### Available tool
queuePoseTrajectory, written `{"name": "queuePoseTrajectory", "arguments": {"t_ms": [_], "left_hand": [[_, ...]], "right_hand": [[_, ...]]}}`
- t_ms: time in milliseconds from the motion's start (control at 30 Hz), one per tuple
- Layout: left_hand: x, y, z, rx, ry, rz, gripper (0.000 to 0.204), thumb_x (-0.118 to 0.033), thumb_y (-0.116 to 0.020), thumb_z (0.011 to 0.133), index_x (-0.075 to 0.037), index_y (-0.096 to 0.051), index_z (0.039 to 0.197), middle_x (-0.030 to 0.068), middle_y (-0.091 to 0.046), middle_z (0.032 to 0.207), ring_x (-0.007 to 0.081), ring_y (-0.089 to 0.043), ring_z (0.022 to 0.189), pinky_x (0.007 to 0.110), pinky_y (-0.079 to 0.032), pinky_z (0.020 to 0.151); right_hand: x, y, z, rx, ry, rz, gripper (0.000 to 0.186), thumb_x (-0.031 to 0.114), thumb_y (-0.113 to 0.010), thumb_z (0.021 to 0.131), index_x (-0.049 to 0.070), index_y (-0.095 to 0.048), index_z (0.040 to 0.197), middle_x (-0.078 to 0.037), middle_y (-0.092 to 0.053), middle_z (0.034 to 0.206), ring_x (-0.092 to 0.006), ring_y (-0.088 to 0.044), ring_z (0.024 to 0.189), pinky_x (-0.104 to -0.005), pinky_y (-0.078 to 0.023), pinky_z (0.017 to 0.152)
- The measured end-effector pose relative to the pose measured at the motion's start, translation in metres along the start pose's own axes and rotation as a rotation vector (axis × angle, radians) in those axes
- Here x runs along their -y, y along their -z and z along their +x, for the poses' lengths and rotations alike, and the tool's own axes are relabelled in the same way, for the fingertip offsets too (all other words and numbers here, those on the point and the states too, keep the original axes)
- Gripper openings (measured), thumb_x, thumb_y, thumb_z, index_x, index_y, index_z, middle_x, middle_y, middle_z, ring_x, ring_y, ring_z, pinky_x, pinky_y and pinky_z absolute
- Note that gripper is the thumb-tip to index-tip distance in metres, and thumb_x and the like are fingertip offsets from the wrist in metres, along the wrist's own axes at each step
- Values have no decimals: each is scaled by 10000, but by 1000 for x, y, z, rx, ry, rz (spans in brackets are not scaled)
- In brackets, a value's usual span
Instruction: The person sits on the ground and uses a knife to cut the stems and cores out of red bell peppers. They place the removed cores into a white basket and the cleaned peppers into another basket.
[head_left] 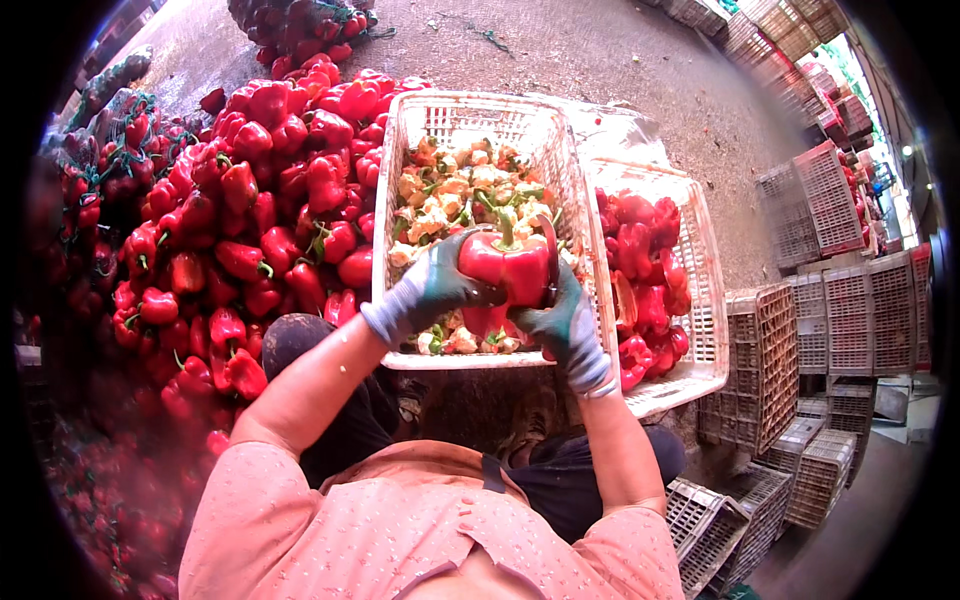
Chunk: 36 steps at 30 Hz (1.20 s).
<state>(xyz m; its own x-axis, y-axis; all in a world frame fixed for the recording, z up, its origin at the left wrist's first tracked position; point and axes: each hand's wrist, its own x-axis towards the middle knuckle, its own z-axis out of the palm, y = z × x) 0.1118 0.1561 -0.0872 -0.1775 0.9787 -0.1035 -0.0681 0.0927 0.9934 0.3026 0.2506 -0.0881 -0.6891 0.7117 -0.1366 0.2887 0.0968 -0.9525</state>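
A glossy red bell pepper (505, 268) with its green stem upward is held over the white plastic crate (388, 235). My left hand (440, 280), in a grey and green glove, is wrapped round its left side. My right hand (568, 325), gloved alike, closes at its lower right. From that hand a thin, dark, curved blade-like tool (549, 250) rises along the pepper; its handle is mostly hidden in the fingers. Under both hands, the crate holds many pale pepper cores (440, 215) with green stems. More red shows below the held pepper, partly covered.
A large heap of red peppers (250, 200) lies left of the crate. To the right, a second white crate (708, 330) contains red peppers. Filled net bags (120, 130) stand at far left. Stacked crates (760, 360) line the right side, some near my right knee.
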Motion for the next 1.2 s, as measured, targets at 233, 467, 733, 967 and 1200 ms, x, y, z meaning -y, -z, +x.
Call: {"name": "queuePoseTrajectory", "arguments": {"t_ms": [233, 467, 733, 967, 1200], "left_hand": [[22, -38, 2, -396, -457, 176, 628, -98, -846, 650, -45, -578, 1214, 132, -643, 1150, 218, -635, 1044, 348, -509, 936], [22, -28, 3, -361, -346, 3, 457, 24, -727, 705, -22, -632, 1150, 73, -678, 1090, 177, -634, 1025, 318, -506, 934], [31, -13, 9, -249, -95, -340, 462, 84, -642, 764, -57, -608, 1202, 30, -649, 1119, 125, -597, 1034, 276, -499, 913], [36, 10, 18, -366, 85, 173, 566, -159, -786, 780, 12, -552, 1266, 89, -663, 1103, 185, -645, 989, 321, -534, 843], [-4, -11, 2, -123, 194, 208, 583, -589, -553, 928, -19, -641, 1014, 53, -661, 835, 121, -662, 734, 277, -532, 536]], "right_hand": [[14, -33, -10, -319, 210, -118, 804, 166, -878, 611, 34, -495, 1305, -127, -665, 1099, -225, -665, 961, -358, -541, 849], [11, -8, 7, -87, 16, -119, 847, 141, -847, 604, 85, -452, 1351, -78, -680, 1080, -185, -664, 968, -344, -538, 863], [-29, 1, 10, 3, -50, 473, 862, -15, -731, 675, 20, -356, 1451, -90, -593, 1242, -208, -589, 1112, -341, -492, 960], [-26, 6, 7, -210, -43, 101, 647, 98, -779, 683, 54, -490, 1259, -82, -625, 1100, -191, -622, 956, -341, -534, 815], [-13, -20, 1, -367, 321, -364, 685, 139, -803, 697, 53, -462, 1285, -159, -663, 1130, -317, -679, 984, -397, -542, 814]]}}
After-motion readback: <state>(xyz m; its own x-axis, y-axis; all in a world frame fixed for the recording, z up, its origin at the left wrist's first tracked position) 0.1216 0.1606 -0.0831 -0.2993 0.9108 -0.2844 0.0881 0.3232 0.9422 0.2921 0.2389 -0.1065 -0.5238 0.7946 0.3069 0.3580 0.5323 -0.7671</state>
